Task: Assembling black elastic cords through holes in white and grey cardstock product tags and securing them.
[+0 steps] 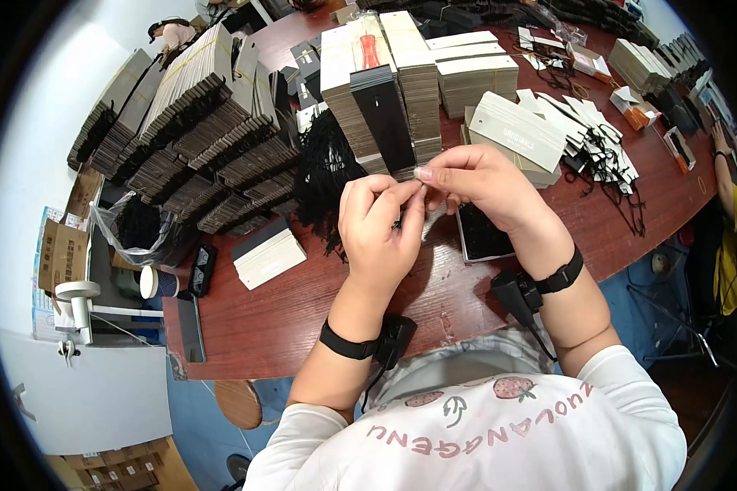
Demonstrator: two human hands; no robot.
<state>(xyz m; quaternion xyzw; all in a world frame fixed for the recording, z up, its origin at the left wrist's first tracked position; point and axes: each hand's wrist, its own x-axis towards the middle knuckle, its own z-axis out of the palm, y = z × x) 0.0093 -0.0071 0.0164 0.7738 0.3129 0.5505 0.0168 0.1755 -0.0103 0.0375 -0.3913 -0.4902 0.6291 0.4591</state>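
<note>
My left hand and my right hand meet over the middle of the table, thumbs and fingertips pinched close together. Whatever lies between the fingertips is too small to make out. Just beyond them a stack of dark tags, each with a hole near the top, leans against tall stacks of pale card tags. A tangled bundle of black cords lies beside my left hand. Under my right wrist sits a black open box, partly hidden by the arm.
Banded stacks of corded tags rise at the left. Pale tags with black cords spread to the right, near small orange-and-white boxes. A short stack of pale tags lies near left. Another person's arm reaches in at far right.
</note>
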